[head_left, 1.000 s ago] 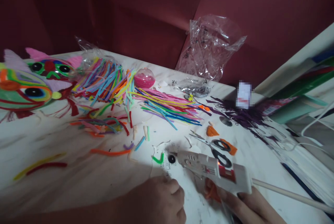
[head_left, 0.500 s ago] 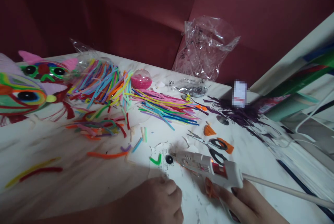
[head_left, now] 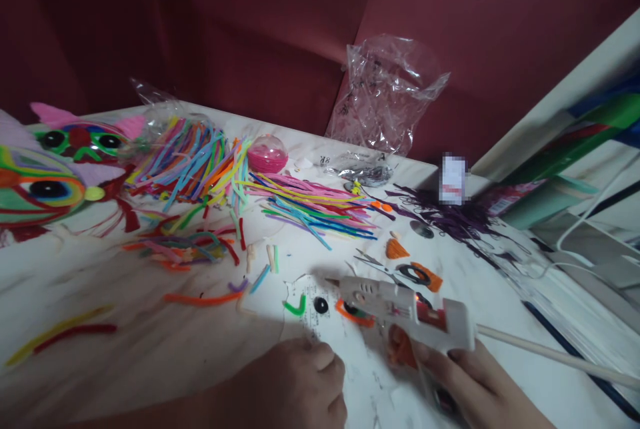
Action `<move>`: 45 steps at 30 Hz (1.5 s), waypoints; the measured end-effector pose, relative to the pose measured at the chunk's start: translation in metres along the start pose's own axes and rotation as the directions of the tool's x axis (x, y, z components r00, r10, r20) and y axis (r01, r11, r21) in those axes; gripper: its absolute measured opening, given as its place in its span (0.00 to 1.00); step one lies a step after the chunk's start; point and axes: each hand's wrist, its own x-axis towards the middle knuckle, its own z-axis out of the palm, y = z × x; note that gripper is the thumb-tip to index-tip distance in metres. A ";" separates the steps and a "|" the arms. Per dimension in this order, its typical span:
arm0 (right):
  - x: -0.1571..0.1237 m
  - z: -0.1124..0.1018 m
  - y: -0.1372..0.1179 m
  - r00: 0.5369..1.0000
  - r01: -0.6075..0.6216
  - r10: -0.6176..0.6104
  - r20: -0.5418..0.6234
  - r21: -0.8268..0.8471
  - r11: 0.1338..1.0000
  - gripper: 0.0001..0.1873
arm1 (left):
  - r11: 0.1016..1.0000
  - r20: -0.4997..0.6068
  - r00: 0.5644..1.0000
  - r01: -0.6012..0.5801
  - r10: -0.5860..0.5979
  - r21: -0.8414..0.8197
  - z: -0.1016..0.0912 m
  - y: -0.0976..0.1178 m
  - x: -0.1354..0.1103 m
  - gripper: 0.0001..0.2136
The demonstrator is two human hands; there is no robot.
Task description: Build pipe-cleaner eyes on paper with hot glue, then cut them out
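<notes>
Now our right hand [head_left: 473, 379] lifts the glue gun [head_left: 387, 301] it grips, uncovering an orange loop [head_left: 346, 314]; our left hand's [head_left: 300, 376] grasp is hidden.

Head camera faces forward and down

Worn on the person's head, the camera looks over the marbled tabletop [head_left: 60, 282] toward the maroon wall [head_left: 240, 29] behind it. The left hand [head_left: 303, 372] and right hand [head_left: 467, 376] are nearest, low in view; the wall is farthest, across the top. The tabletop's back edge slants down rightward.
</notes>
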 end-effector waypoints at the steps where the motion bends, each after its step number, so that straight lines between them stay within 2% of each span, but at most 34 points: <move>1: 0.000 -0.002 0.001 1.000 -0.012 0.012 -0.004 0.036 0.999 0.22 | 1.000 0.008 1.000 -0.008 0.008 -0.007 0.000 0.000 0.000 0.07; 3: 0.000 -0.005 0.001 1.000 -0.015 0.015 0.001 0.106 0.994 0.23 | 0.999 0.019 1.000 -0.018 0.019 -0.026 0.000 0.000 0.001 0.07; 6: 0.002 -0.012 0.000 0.999 0.017 -0.023 0.036 0.149 0.989 0.26 | 0.998 0.002 1.000 0.031 -0.031 -0.053 -0.006 0.001 0.002 0.07; 8: 0.006 -0.018 0.000 0.998 0.045 -0.050 0.040 0.117 0.992 0.26 | 0.991 -0.040 0.993 0.106 -0.110 -0.082 -0.013 -0.002 0.001 0.06; 10: 0.011 -0.028 0.001 0.996 0.084 -0.084 -0.021 0.008 0.996 0.23 | 0.967 -0.093 0.967 0.228 -0.238 -0.111 -0.022 -0.012 -0.001 0.09; 11: 0.014 -0.033 0.004 0.991 0.100 -0.107 -0.079 -0.082 0.992 0.21 | 0.944 -0.121 0.940 0.306 -0.320 -0.123 -0.025 -0.020 -0.003 0.11; 13: 0.018 -0.045 0.015 0.958 0.163 -0.221 -0.183 -0.285 0.945 0.16 | 0.867 -0.082 0.866 0.482 -0.494 -0.128 -0.031 -0.038 -0.006 0.12; 15: 0.018 -0.056 0.031 0.929 0.209 -0.320 -0.187 -0.451 0.868 0.11 | 0.772 0.014 0.779 0.624 -0.627 -0.121 -0.034 -0.053 -0.006 0.11; 17: 0.015 -0.066 0.052 0.930 0.193 -0.337 -0.146 -0.588 0.786 0.10 | 0.728 0.157 0.742 0.671 -0.652 -0.144 -0.035 -0.058 -0.003 0.10; 19: 0.011 -0.073 0.074 0.930 0.146 -0.343 -0.130 -0.725 0.673 0.10 | 0.692 0.264 0.685 0.717 -0.679 -0.081 -0.034 -0.053 0.002 0.09; 21: 0.008 -0.079 0.094 0.931 0.096 -0.346 -0.118 -0.835 0.543 0.11 | 0.675 0.300 0.636 0.737 -0.711 0.036 -0.031 -0.043 0.008 0.08; 22: 0.006 -0.082 0.102 0.933 0.076 -0.343 -0.112 -0.868 0.491 0.11 | 0.676 0.302 0.627 0.731 -0.718 0.088 -0.029 -0.038 0.010 0.08; 24: 0.005 -0.090 0.114 0.940 0.065 -0.327 -0.095 -0.892 0.447 0.10 | 0.689 0.295 0.632 0.707 -0.716 0.159 -0.026 -0.031 0.013 0.07; 28: -0.002 -0.110 0.123 0.954 0.090 -0.289 -0.079 -0.844 0.529 0.10 | 0.700 0.241 0.657 0.674 -0.715 0.237 -0.030 -0.032 0.007 0.08; 30: -0.010 -0.116 0.114 0.942 0.082 -0.317 -0.109 -0.842 0.533 0.11 | 0.744 0.175 0.724 0.633 -0.667 0.216 -0.034 -0.038 -0.001 0.09; 32: -0.019 -0.111 0.095 0.901 0.081 -0.401 -0.167 -0.841 0.534 0.13 | 0.841 0.114 0.836 0.519 -0.536 0.152 -0.037 -0.044 -0.009 0.10; 34: -0.026 -0.092 0.067 0.846 0.204 -0.507 -0.166 -0.777 0.595 0.12 | 0.937 0.063 0.938 0.334 -0.341 0.101 -0.036 -0.050 -0.015 0.12; 36: -0.030 -0.063 0.036 0.797 0.439 -0.603 -0.042 -0.645 0.625 0.12 | 0.981 0.031 0.985 0.164 -0.168 0.102 -0.031 -0.056 -0.017 0.12; 37: -0.030 -0.047 0.022 0.790 0.522 -0.610 0.056 -0.583 0.623 0.11 | 0.988 0.030 0.995 0.096 -0.100 0.120 -0.028 -0.058 -0.017 0.12; 39: -0.026 -0.016 0.000 0.767 0.609 -0.610 0.200 -0.527 0.593 0.08 | 0.986 0.053 0.999 -0.009 0.001 0.165 -0.023 -0.062 -0.015 0.12; 40: -0.023 -0.003 -0.006 0.740 0.650 -0.620 0.260 -0.514 0.560 0.07 | 0.982 0.070 0.997 -0.040 0.028 0.183 -0.021 -0.064 -0.013 0.12; 43: -0.013 0.022 -0.012 0.689 0.712 -0.627 0.363 -0.502 0.491 0.07 | 0.977 0.088 0.995 -0.061 0.044 0.205 -0.019 -0.067 -0.008 0.14; 45: -0.010 0.030 -0.008 0.687 0.714 -0.618 0.382 -0.513 0.476 0.08 | 0.979 0.071 0.997 -0.057 0.044 0.194 -0.019 -0.069 -0.006 0.14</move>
